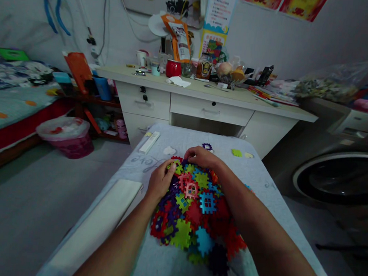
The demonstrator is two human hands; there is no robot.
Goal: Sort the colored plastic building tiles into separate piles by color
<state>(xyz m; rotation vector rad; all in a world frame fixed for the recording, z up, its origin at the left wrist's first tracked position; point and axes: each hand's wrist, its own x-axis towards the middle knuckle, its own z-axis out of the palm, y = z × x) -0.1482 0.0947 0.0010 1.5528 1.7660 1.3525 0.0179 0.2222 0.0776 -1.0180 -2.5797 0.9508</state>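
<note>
A heap of notched plastic interlocking building pieces point(194, 215) in red, lime green, blue, purple and orange lies on the cloth-covered table. At its far left edge my left hand point(161, 179) is closed, the thumb pressing on a lime-green building piece point(178, 168). My right hand point(204, 157) reaches over the back of the heap. Its fingers are bent together at a dark purple building piece point(185, 162), close to the left hand's thumb. The undersides of both grips are hidden. Window-patterned pieces, such as a blue window piece point(208, 203), lie on top of the heap.
Past my hands are a loose purple piece point(207, 146) and a green piece point(236, 152). A white strip-shaped box point(149, 142) and a long white board point(101, 221) lie on the left side. A cluttered white desk point(211, 108) stands behind; a washing machine point(339, 144) is at right.
</note>
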